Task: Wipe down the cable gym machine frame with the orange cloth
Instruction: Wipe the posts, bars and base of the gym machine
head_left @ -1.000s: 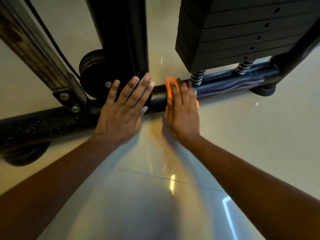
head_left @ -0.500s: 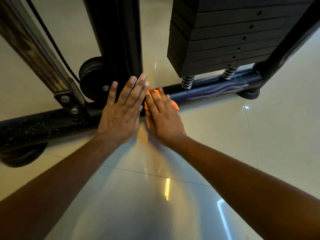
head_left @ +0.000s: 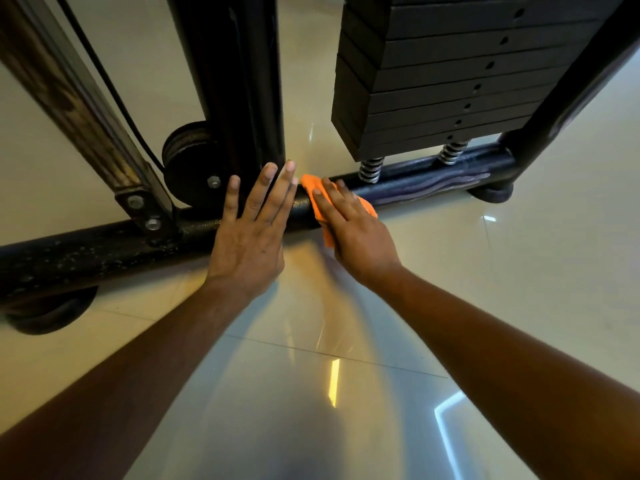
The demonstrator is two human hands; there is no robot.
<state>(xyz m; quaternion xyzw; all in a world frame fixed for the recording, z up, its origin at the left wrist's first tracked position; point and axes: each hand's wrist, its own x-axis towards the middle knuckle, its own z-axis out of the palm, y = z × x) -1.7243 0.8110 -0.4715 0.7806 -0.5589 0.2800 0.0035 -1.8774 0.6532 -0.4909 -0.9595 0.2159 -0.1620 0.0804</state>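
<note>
The black base tube [head_left: 104,247] of the cable machine frame runs across the floor from lower left to upper right. My right hand [head_left: 353,233] lies flat with straight fingers on the orange cloth [head_left: 310,187] and presses it onto the tube. Most of the cloth is hidden under the hand; orange edges show at its fingertips and sides. My left hand [head_left: 252,230] rests flat on the tube just left of the cloth, fingers straight and reaching to the foot of the black upright post [head_left: 239,81].
A black weight stack [head_left: 450,74] on two springs [head_left: 370,169] hangs over the tube at the right. A pulley wheel [head_left: 187,157] and cable sit left of the post, beside a slanted worn bar [head_left: 69,98]. Rubber feet [head_left: 491,194] hold the tube on glossy floor tiles.
My right hand slid the cloth left along the tube, from near the springs to beside my left hand. The left hand stayed in place.
</note>
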